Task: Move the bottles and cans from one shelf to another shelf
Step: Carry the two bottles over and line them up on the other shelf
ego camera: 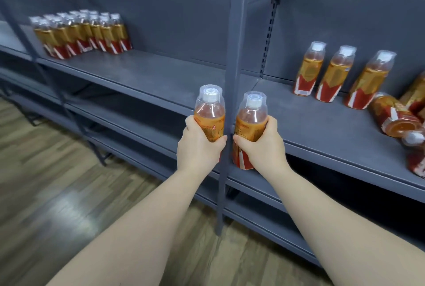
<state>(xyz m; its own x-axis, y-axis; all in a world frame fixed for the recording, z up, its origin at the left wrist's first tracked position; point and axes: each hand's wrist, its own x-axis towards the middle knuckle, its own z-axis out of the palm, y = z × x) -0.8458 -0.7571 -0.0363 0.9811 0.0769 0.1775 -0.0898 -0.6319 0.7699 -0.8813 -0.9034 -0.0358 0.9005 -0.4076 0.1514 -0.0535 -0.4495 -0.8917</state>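
Observation:
My left hand (199, 147) grips an orange drink bottle (209, 111) with a clear cap, held upright in the air. My right hand (261, 145) grips a second, like bottle (251, 115), also upright. Both are in front of the grey upright post (232, 92) between two shelf bays. On the left shelf (142, 72) several of the same bottles (80, 31) stand packed in rows at the far left. On the right shelf (322, 129) three bottles (332, 73) stand in a row, and others (395, 118) lie tipped over at the right edge.
Lower grey shelves (264, 207) run beneath both bays. A slotted back rail (268, 35) rises at the right bay's rear. Wood-look floor (57, 182) lies at the lower left. The left shelf's surface between the packed bottles and the post is bare.

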